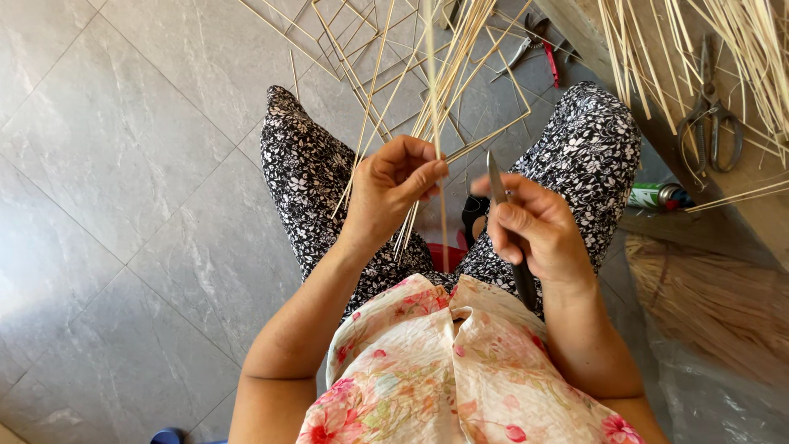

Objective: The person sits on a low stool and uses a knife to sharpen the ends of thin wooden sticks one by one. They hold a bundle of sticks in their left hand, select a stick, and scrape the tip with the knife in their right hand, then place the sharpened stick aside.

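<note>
Top: short-sleeved, cream fabric with pink and red flowers, crinkled.
Trousers: black with small white floral print.
Arms: bare below the sleeves.

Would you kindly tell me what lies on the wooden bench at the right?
On the wooden bench lie large metal shears and pale cane strips, which cover part of its top.

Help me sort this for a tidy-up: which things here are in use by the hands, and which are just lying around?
In use:
left hand gripping thin cane strips
right hand holding a knife

Lying about:
scissors on the wooden bench
pliers on the floor
green can
straw broom
</note>
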